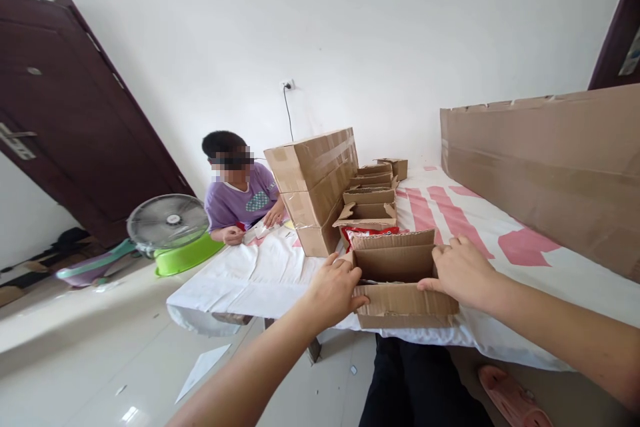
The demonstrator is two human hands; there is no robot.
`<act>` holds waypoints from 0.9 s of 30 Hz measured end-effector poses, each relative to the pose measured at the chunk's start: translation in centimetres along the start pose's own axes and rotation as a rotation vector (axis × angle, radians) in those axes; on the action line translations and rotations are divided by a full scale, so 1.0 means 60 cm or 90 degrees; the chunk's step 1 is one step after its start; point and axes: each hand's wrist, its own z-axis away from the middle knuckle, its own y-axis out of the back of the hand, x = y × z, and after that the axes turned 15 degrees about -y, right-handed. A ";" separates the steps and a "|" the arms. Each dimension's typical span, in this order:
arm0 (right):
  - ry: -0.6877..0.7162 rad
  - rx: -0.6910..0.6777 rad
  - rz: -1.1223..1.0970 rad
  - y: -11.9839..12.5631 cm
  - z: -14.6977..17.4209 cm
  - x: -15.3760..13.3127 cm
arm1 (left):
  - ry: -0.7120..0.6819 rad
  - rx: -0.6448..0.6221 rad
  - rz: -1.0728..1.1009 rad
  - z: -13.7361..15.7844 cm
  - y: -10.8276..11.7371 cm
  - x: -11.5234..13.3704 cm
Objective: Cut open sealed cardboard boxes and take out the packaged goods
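An open cardboard box (407, 307) stands at the near edge of the cloth-covered table, its top facing up. My left hand (336, 290) grips its left side, thumb over the front edge and fingers at the left flap. On the opposite side, my right hand (463, 270) holds the right edge, thumb at the front corner and fingers toward the back flap. Just behind this box a red printed packet (373, 233) shows in part. The bottom of the box is hidden from view.
Behind, open cardboard boxes (370, 211) form a row. Taped closed boxes (315, 190) are stacked to their left. A long carton (545, 167) stands at right. Across the table (240, 300) sits a person in a purple shirt (245, 203). A fan (170, 223) stands beyond.
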 end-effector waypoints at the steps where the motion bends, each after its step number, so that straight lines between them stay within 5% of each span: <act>1: 0.011 -0.004 -0.009 -0.001 -0.003 -0.003 | 0.000 -0.007 0.003 -0.001 0.001 0.002; 5: 0.098 -0.041 -0.078 -0.018 -0.013 -0.006 | 0.012 -0.039 -0.002 -0.005 0.004 0.009; 10: 0.074 -0.255 -0.221 -0.042 -0.022 0.005 | 0.057 -0.018 0.028 -0.012 -0.012 0.010; 19: 0.061 -0.207 -0.230 -0.046 -0.023 0.000 | 0.038 0.037 0.211 -0.008 -0.064 -0.016; 27: 0.046 -0.247 -0.208 -0.044 -0.023 0.000 | -0.016 0.088 0.203 -0.017 -0.016 -0.025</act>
